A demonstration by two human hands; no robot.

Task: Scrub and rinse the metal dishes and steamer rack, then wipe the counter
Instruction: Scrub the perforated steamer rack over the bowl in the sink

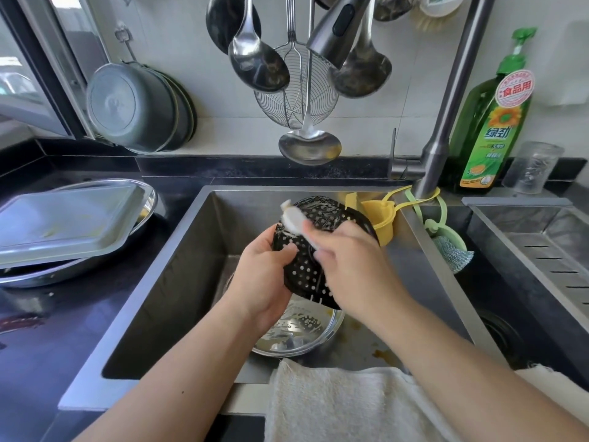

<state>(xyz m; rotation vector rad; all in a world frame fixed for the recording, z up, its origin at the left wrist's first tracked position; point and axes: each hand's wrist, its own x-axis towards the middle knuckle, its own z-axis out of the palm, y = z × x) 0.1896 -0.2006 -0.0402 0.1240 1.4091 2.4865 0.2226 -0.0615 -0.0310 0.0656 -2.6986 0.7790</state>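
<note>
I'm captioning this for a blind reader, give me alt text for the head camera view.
Over a steel sink, the left hand grips a black perforated steamer rack while the right hand scrubs it with a white brush. A metal bowl sits below in the sink; a metal tray waits on the left counter.

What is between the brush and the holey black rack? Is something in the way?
Nothing visible. The left hand holds the black steamer rack above the sink, and the right hand grips the white brush, whose head lies right against the rack's top edge.
</note>
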